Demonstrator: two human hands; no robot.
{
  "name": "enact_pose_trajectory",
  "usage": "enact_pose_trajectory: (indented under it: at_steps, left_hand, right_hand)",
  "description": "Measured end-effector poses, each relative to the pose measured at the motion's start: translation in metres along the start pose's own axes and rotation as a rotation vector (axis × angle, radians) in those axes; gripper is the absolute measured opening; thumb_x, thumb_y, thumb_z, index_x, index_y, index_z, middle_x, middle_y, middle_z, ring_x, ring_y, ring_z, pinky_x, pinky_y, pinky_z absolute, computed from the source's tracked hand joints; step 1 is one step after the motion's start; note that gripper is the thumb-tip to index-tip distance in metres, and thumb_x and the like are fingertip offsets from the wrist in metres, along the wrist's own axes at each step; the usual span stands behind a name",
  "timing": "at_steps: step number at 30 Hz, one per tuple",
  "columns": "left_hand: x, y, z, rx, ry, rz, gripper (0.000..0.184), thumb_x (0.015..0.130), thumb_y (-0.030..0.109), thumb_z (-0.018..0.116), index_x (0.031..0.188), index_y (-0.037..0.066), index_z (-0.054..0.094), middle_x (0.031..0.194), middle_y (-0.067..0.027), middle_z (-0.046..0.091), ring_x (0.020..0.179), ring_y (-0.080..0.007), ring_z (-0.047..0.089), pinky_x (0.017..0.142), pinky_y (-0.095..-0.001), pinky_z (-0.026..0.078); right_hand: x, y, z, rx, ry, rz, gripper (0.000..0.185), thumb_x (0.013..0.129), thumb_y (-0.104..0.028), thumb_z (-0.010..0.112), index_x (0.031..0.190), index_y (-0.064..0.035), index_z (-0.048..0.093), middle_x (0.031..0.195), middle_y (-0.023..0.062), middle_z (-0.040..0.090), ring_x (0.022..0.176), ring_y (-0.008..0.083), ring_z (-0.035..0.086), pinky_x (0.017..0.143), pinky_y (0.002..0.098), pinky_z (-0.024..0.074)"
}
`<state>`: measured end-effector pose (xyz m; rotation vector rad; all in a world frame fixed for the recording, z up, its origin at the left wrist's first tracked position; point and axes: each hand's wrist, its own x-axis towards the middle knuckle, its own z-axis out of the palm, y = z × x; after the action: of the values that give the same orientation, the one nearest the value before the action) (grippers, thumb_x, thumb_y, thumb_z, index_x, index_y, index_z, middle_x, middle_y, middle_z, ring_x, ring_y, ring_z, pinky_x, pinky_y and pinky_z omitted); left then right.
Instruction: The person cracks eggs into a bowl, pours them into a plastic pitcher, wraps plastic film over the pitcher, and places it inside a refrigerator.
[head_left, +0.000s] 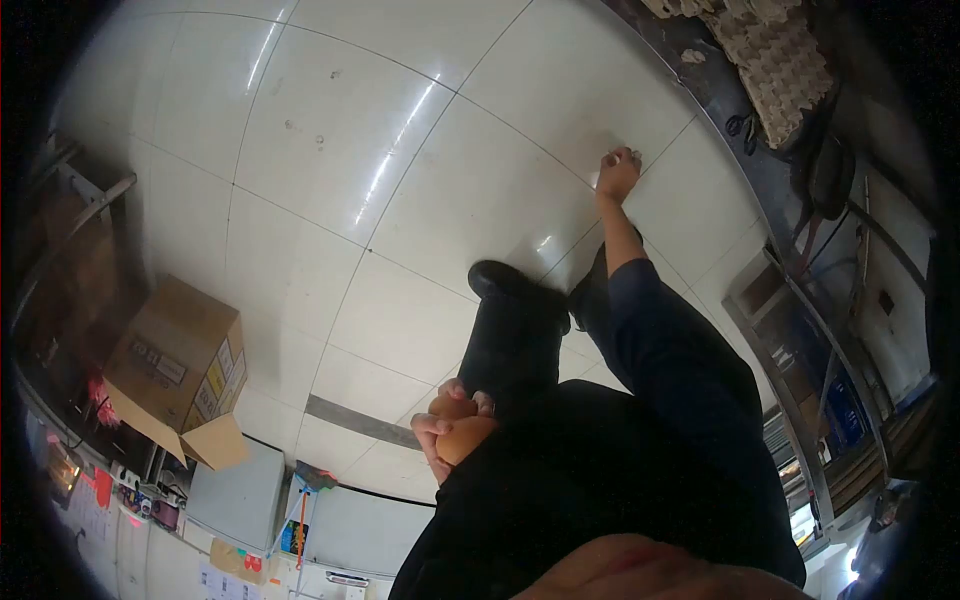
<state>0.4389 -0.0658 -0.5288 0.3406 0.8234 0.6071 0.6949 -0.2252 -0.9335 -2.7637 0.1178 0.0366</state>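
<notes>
Clasps two rounded orange objects in the left hand, bodyward of the black shoe. Extends the curled right hand forward-right of it; cannot tell around what.

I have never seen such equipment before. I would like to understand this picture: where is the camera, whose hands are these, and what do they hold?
There is no machine arm here; these are a person's bare hands. The one picture comes from a camera worn on the head, looking down past the dark clothes, so the wide lens bends straight lines.

The left hand holds two smooth, brown, rounded objects, perhaps eggs. The right hand reaches out with bent fingers; whether it grips something is too small to tell.

Below is a glossy floor of pale tiles. At upper right, a dark surface bears bumpy grey-brown trays and black-handled scissors. At left is an open brown cardboard box.
</notes>
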Motion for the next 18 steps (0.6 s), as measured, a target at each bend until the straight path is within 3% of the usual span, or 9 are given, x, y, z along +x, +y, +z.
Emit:
enact_pose_trajectory:
  at_steps: [3,6,8,9,10,12,13,15,18]
  left_hand:
    - [0.004,0.001,-0.002,-0.064,0.173,-0.128,0.015,0.073,0.023,0.068,0.084,0.021,0.059,0.108,-0.0115,0.051,0.083,-0.0377,0.052,0.067,-0.0422,0.047]
    - [0.013,-0.009,0.002,0.108,-0.012,0.010,0.019,0.079,0.028,0.070,0.091,0.019,0.058,0.110,-0.0136,0.051,0.087,-0.0366,0.052,0.069,-0.0431,0.048]
    - [0.009,-0.015,-0.006,0.009,-0.100,0.062,0.029,0.079,0.027,0.075,0.100,0.018,0.057,0.115,-0.0149,0.049,0.094,-0.0368,0.053,0.075,-0.0424,0.050]
    - [0.006,-0.015,-0.003,-0.022,-0.130,0.078,0.032,0.079,0.027,0.076,0.103,0.018,0.057,0.116,-0.0153,0.048,0.097,-0.0368,0.053,0.078,-0.0422,0.051]
    - [-0.004,-0.008,0.006,0.091,-0.024,0.018,0.040,0.078,0.025,0.079,0.109,0.018,0.055,0.119,-0.0144,0.046,0.101,-0.0355,0.054,0.080,-0.0418,0.052]
    - [-0.020,0.011,0.019,0.246,0.019,-0.031,0.058,0.073,0.021,0.085,0.119,0.017,0.051,0.129,-0.0112,0.041,0.111,-0.0316,0.054,0.087,-0.0423,0.055]
    - [-0.026,0.026,0.040,0.250,-0.004,-0.015,0.058,0.073,0.021,0.085,0.119,0.017,0.051,0.129,-0.0112,0.041,0.111,-0.0316,0.054,0.087,-0.0423,0.055]
    - [-0.044,0.061,0.093,0.179,0.054,-0.123,0.050,0.075,0.003,0.078,0.116,0.008,0.051,0.128,-0.0135,0.041,0.110,-0.0256,0.055,0.089,-0.0451,0.057]
    - [-0.087,0.122,0.174,0.287,0.076,-0.189,0.049,0.072,0.003,0.079,0.114,0.007,0.054,0.125,-0.0130,0.045,0.110,-0.0259,0.056,0.090,-0.0481,0.056]
  right_hand:
    - [0.012,0.018,0.006,0.002,-0.081,-0.042,0.019,0.074,-0.005,0.073,0.089,-0.0016,0.064,0.092,0.0132,0.062,0.090,0.0272,0.062,0.077,0.0370,0.0522]
    - [0.018,0.036,0.012,0.095,-0.159,0.072,0.015,0.075,-0.003,0.073,0.087,-0.0010,0.063,0.098,0.0123,0.064,0.083,0.0238,0.064,0.071,0.0349,0.0562]
    - [0.018,0.042,0.006,0.451,-0.271,0.543,0.016,0.078,-0.003,0.072,0.092,-0.0014,0.063,0.098,0.0113,0.065,0.081,0.0197,0.065,0.065,0.0332,0.0594]
    - [0.015,0.041,-0.003,0.451,-0.274,0.547,0.016,0.078,-0.003,0.072,0.092,-0.0014,0.063,0.098,0.0113,0.065,0.081,0.0197,0.065,0.065,0.0332,0.0594]
    - [0.007,0.040,-0.020,0.569,-0.254,0.628,0.018,0.080,-0.003,0.072,0.095,-0.0012,0.063,0.096,0.0106,0.064,0.081,0.0185,0.065,0.065,0.0329,0.0603]
    - [-0.007,0.033,-0.061,0.708,-0.290,0.746,0.023,0.081,-0.003,0.072,0.102,-0.0006,0.061,0.092,0.0102,0.064,0.080,0.0174,0.065,0.065,0.0327,0.0609]
    - [-0.014,0.036,-0.084,0.725,-0.347,0.777,0.027,0.081,-0.004,0.071,0.105,-0.0001,0.060,0.091,0.0106,0.064,0.079,0.0175,0.065,0.065,0.0327,0.0606]
    - [-0.025,0.016,-0.159,0.754,-0.507,0.824,0.024,0.082,-0.005,0.071,0.103,0.0000,0.059,0.093,0.0104,0.064,0.083,0.0177,0.064,0.066,0.0328,0.0600]
    - [-0.024,-0.050,-0.310,0.926,-0.601,0.730,0.022,0.083,-0.009,0.071,0.101,-0.0033,0.060,0.090,0.0078,0.065,0.080,0.0167,0.065,0.065,0.0315,0.0575]
